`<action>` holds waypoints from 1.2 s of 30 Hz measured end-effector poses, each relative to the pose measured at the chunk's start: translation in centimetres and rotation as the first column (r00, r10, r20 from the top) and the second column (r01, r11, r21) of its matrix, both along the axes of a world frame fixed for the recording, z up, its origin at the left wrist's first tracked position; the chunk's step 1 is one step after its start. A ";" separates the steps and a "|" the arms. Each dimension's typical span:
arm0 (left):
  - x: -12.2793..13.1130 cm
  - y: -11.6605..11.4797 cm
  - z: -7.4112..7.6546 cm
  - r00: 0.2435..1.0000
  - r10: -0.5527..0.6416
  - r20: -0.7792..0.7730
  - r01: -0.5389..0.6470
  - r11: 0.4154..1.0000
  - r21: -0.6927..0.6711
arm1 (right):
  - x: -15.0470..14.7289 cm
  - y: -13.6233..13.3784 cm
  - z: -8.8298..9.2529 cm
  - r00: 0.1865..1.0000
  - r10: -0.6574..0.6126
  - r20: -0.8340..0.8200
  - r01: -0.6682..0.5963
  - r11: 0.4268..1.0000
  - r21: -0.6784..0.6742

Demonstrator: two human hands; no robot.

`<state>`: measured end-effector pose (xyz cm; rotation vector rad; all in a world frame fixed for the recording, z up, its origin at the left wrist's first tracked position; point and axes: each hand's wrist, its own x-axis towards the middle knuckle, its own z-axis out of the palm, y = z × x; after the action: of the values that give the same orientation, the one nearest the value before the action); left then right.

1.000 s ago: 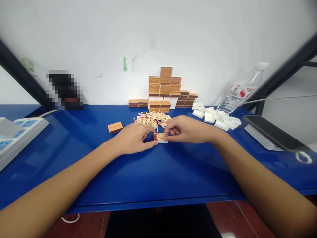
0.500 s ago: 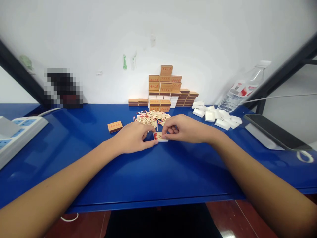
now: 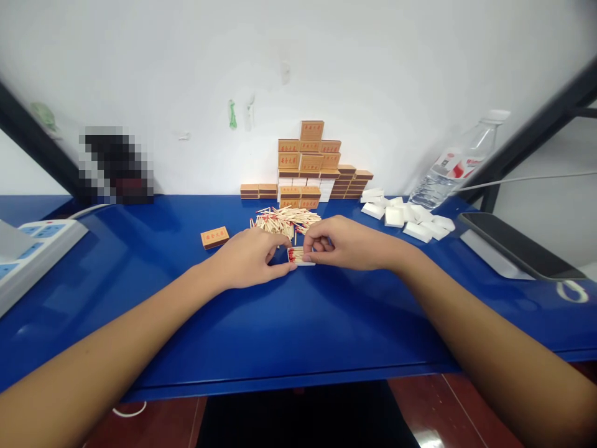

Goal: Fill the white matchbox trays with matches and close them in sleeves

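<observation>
A small white matchbox tray with red-tipped matches in it lies on the blue table. My left hand grips the tray's left end between thumb and fingers. At the right end, my right hand has its thumb and forefinger pinched together on the matches inside the tray; its fingertips partly cover them. Just behind both hands spreads a loose pile of matches. To the left of my left hand lies a closed orange-brown matchbox.
Stacked matchboxes stand against the wall. White empty trays lie in a heap at right, near a water bottle. A phone rests at far right, a power strip at far left. The table's front edge is close.
The whole view has shifted very slightly. Both hands keep almost the same place and grip at the tray.
</observation>
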<state>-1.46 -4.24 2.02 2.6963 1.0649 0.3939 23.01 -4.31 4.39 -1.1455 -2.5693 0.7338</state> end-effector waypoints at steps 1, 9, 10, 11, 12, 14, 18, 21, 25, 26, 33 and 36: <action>0.0 0.0 0.0 1.000 0.003 -0.002 -0.003 1.000 0.001 | 0.0 0.0 0.0 1.000 -0.004 -0.007 0.004 1.000 -0.014; 0.0 -0.1 0.2 1.000 0.002 0.002 -0.002 1.000 0.001 | -0.5 0.2 -0.6 0.997 -0.044 -0.058 0.048 0.997 0.061; 0.1 -0.1 0.2 1.000 0.001 -0.002 -0.001 1.000 0.004 | -0.5 0.3 -0.7 0.997 -0.048 -0.057 0.052 0.996 0.073; 0.1 -0.1 0.2 1.000 0.001 -0.005 -0.001 1.000 0.008 | -0.6 0.3 -0.8 0.997 -0.047 -0.054 0.052 0.996 0.077; 0.1 -0.1 0.2 1.000 0.000 -0.006 0.000 1.000 0.010 | -0.6 0.4 -0.9 0.998 -0.045 -0.051 0.049 0.996 0.077; 0.0 -0.2 0.1 1.000 -0.002 -0.001 0.002 1.000 0.009 | -0.5 0.5 -1.0 0.998 -0.042 -0.046 0.046 0.996 0.081; 0.0 -0.2 0.0 1.000 -0.001 0.005 0.001 1.000 -0.006 | -0.5 0.6 -1.1 0.998 -0.043 -0.044 0.048 0.990 0.131; 0.0 -0.1 0.0 1.000 0.015 -0.003 -0.015 1.000 0.001 | -0.6 0.3 -1.0 0.999 -0.032 -0.041 0.037 0.992 0.121; 0.1 0.0 0.1 1.000 0.010 -0.010 -0.010 1.000 0.003 | -0.8 0.0 -0.8 0.999 -0.010 -0.032 0.014 0.993 0.116; 0.1 0.0 0.1 1.000 0.010 -0.011 -0.010 1.000 0.005 | -0.8 -0.1 -0.8 1.000 -0.004 -0.028 0.008 0.993 0.118; 0.0 -0.1 0.0 1.000 0.016 -0.010 -0.016 1.000 -0.001 | -0.8 -0.4 -0.2 0.999 0.009 0.039 -0.015 0.985 0.173; 0.0 -0.1 0.0 1.000 0.012 -0.006 -0.012 1.000 0.003 | -0.9 -0.5 -0.3 0.998 0.027 0.053 -0.037 0.977 0.212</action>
<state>-1.44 -4.34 1.99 2.6967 1.0836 0.3907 22.11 -4.82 4.08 -1.0691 -2.6357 0.4280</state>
